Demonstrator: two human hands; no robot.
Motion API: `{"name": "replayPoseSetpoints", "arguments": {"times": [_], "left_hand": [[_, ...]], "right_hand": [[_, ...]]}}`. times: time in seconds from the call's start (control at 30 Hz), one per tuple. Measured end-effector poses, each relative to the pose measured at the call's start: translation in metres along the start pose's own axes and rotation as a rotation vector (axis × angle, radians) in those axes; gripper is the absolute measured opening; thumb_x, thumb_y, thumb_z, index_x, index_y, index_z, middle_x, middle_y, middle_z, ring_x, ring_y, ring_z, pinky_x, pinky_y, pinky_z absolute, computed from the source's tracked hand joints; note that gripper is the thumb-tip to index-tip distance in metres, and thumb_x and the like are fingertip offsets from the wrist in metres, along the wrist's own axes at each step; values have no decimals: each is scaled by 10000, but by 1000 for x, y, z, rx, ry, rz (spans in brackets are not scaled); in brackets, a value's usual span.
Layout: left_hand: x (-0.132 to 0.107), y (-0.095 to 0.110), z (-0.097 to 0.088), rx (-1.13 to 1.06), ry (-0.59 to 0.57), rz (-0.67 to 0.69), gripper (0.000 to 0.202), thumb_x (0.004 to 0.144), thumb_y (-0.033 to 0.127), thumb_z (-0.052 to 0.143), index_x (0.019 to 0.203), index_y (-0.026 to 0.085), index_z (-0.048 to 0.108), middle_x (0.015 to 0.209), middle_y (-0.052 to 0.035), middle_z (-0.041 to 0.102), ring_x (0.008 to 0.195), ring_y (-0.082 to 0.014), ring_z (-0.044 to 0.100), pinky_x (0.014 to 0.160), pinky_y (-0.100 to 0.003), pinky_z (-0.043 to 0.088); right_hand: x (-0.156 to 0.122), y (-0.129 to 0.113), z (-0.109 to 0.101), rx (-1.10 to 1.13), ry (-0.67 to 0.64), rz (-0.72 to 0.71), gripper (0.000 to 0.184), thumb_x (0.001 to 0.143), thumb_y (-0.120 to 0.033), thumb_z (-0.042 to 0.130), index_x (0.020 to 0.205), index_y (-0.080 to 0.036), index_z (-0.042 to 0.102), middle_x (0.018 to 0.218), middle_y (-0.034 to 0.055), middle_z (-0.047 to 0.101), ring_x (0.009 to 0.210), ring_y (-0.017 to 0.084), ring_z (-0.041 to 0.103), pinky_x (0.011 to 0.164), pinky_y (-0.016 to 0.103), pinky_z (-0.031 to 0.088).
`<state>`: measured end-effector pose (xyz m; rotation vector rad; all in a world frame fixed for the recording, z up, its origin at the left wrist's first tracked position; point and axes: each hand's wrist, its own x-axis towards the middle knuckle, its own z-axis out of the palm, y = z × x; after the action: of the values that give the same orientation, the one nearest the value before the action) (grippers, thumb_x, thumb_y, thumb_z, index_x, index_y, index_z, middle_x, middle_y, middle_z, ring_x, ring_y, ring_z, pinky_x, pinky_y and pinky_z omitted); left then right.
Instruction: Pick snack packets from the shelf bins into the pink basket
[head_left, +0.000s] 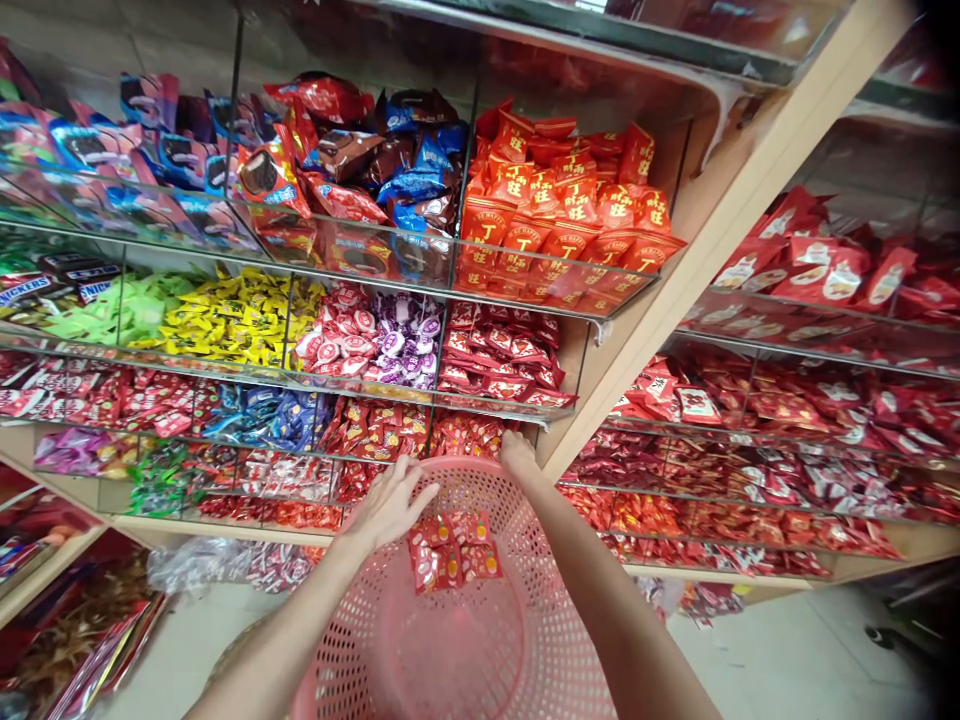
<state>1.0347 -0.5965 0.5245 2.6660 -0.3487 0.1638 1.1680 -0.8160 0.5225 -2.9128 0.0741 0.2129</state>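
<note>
A pink perforated plastic basket [390, 655] is tilted below the shelf, with several red candy packets [454, 552] inside. My left hand [391, 500] is on its left rim, thumb over the inside and fingers along the edge. Past the far right of the rim, my right hand [517, 455] is at a low compartment of small red-wrapped candies [466, 435]. Its fingers are curled, and whatever is in them is hidden. Beside that compartment lie red candies with yellow prints [379, 428].
Clear dividers and front panels separate the candy on the tiered shelves. Orange-red packets [566, 215] fill the upper shelf, yellow candies [236, 315] the middle one. A wooden upright [720, 225] stands right of my right hand. Plastic bags [199, 562] lie below the shelf.
</note>
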Motion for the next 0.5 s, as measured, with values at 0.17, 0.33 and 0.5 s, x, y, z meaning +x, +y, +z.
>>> {"name": "replayPoseSetpoints", "arguments": {"times": [0.17,0.33,0.5], "left_hand": [[-1,1,0,0,-4,-2,483,885,539,228,988,217,573,1138,-83,475,1028,-240,522,866,-419,415],[0,1,0,0,8,-8,475,882,539,239,964,221,582,1131,-78,482,1022,-243,531,859,-406,424],[0,-1,2,4,-3,-10,488,880,547,227,957,222,583,1149,-78,469,1040,-241,519,865,-408,420]], "right_hand": [[-4,0,-2,-1,18,27,294,782,-96,517,1061,-138,601,1081,179,615,1043,235,580,831,298,429],[-11,2,-2,25,63,32,269,808,-117,471,1049,-129,590,1077,185,602,1027,254,580,813,313,432],[-17,6,-4,107,133,55,310,824,-119,401,1094,-133,553,1034,184,604,979,266,591,780,334,434]]}}
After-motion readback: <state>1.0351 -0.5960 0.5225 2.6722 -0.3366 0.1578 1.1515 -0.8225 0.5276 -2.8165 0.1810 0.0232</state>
